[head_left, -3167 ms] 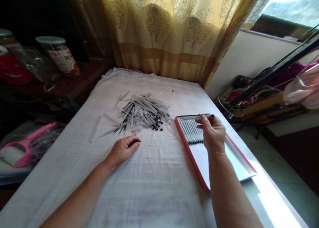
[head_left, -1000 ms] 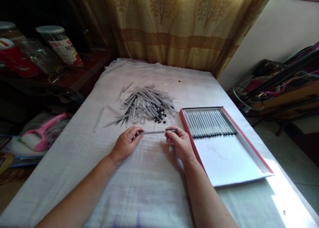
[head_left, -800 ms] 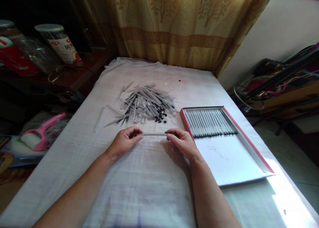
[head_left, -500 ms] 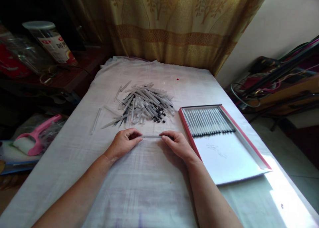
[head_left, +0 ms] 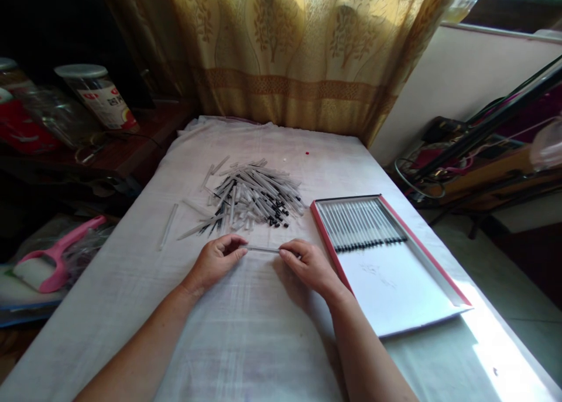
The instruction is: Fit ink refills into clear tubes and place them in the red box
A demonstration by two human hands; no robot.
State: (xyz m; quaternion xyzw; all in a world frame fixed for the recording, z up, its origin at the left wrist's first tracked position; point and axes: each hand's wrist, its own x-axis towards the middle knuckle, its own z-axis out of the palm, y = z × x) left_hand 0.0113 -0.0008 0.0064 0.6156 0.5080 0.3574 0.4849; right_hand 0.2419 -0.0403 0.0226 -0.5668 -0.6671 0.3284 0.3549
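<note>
My left hand and my right hand rest on the white cloth and pinch the two ends of one thin clear pen tube held level between them. Just beyond the hands lies a pile of clear tubes and black-tipped refills. To the right sits a flat red-edged tray with a row of finished pens lined up at its far end.
A white cloth covers the table. Loose single tubes lie left of the pile. Jars stand on a dark shelf at far left, a pink-handled tool below. A gold curtain hangs behind; cables and clutter at right.
My right hand left the tray, where it held a pen, and came to the middle. Both hands now hold one tube and have drawn closer together along it.
</note>
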